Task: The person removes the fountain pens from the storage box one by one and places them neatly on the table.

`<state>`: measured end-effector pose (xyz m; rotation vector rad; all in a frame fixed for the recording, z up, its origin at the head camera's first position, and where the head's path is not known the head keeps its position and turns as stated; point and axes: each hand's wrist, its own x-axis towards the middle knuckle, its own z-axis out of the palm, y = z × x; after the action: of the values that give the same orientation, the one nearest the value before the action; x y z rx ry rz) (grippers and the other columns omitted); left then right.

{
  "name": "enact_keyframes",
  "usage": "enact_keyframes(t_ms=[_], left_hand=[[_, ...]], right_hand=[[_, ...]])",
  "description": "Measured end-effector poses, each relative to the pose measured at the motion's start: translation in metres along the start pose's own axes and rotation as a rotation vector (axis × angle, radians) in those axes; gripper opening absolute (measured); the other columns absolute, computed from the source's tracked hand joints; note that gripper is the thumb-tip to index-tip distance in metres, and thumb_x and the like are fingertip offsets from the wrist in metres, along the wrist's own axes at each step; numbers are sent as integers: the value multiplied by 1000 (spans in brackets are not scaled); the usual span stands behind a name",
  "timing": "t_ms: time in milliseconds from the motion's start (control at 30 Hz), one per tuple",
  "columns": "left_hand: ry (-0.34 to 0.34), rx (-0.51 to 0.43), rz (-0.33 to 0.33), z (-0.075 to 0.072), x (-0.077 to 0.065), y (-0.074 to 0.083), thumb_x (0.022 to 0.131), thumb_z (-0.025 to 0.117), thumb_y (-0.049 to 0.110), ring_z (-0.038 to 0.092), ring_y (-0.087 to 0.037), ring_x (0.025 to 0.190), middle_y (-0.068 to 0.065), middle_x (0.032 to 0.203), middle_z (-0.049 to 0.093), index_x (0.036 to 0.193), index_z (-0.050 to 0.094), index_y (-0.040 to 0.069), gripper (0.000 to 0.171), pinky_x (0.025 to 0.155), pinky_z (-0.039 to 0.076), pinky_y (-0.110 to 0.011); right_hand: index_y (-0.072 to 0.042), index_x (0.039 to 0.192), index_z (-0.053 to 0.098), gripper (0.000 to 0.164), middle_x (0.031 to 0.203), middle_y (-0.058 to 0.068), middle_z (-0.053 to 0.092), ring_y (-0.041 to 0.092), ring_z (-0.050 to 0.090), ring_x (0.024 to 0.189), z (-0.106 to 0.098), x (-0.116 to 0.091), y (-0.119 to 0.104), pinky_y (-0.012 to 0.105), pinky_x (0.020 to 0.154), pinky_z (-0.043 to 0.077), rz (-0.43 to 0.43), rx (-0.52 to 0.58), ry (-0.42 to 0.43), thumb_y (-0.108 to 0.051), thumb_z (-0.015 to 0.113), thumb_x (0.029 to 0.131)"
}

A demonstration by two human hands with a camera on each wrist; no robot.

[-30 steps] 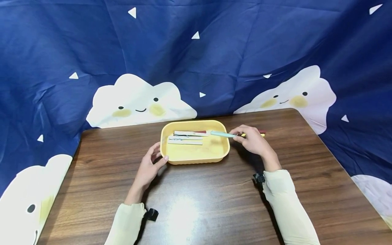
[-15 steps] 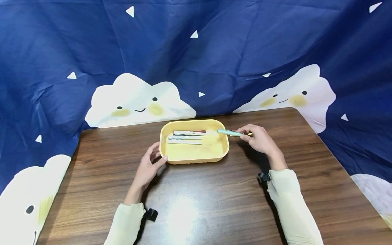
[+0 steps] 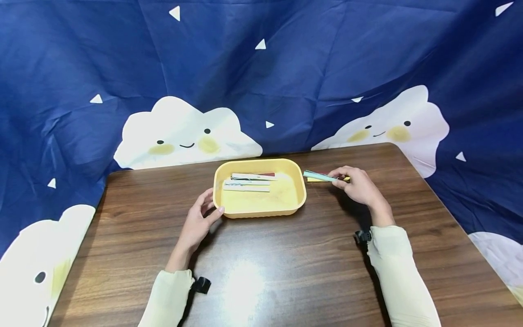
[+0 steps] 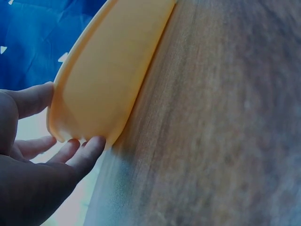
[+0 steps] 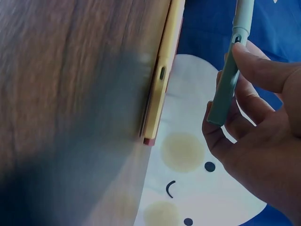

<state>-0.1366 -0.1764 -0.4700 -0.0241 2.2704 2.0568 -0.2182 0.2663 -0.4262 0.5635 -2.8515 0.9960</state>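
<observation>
Clock positions are taken from the middle of the yellow plastic tray (image 3: 261,204) in the head view, with twelve towards the blue cloth (image 3: 220,54). The tray is set on the dark wood-grain worktop (image 3: 294,259). Its corner at eight o'clock is gripped by the left hand (image 3: 198,222); in the left wrist view the thumb is seen at the rim and the fingertips are seen bent against the outer wall.

A mint-green pen (image 3: 318,176) is pinched by the right hand (image 3: 358,186), which is found at three o'clock, outside the tray. The pen is held at a slant between thumb and fingers, one end pointed at the tray's rim. In the right wrist view it is seen raised clear of the worktop and apart from a yellow pen (image 5: 156,103). By that yellow pen a red pen (image 5: 149,141) is laid close alongside, mostly hidden; both are placed at about three o'clock, between tray and right hand.

Inside the tray, white pens (image 3: 247,188) are laid roughly side by side towards ten o'clock, and a dark red piece (image 3: 267,174) is partly covered by the farthest of them. Both wrists are covered by cream sleeves (image 3: 402,272), and small black devices (image 3: 202,285) are worn there. Smiling white clouds (image 3: 184,131) are printed on the cloth.
</observation>
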Motion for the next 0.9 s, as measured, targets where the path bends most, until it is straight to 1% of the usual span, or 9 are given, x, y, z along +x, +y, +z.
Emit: enact_keyframes(t_ms=[233,367,633,900], left_hand=[[-2,-4,6,0,1,0,95,70,5,49,-34,132,-20,143,49,151,42,6,63,91,46,-19],[-3,-6,8,0,0,0,95,70,5,49,-35,132,-21,143,49,151,42,6,63,91,46,-19],[-3,-10,7,0,0,-2,95,70,5,49,-35,131,-21,143,48,152,41,5,64,91,47,-19],[-3,-9,11,1,0,-2,95,70,5,49,-35,133,-21,143,48,152,41,6,64,91,48,-19]], right_hand=[[-2,105,74,15,107,19,71,34,62,98,-1,-1,8,51,86,45,16,-14,-13,2,72,91],[-2,105,74,15,107,20,71,35,62,98,0,-1,11,51,87,45,34,-28,-27,1,73,91],[0,107,74,16,105,22,70,37,62,96,0,-1,21,53,87,46,38,-66,-56,1,72,91],[1,108,74,16,104,21,70,35,60,92,0,1,31,51,84,46,56,-77,-93,1,71,92]])
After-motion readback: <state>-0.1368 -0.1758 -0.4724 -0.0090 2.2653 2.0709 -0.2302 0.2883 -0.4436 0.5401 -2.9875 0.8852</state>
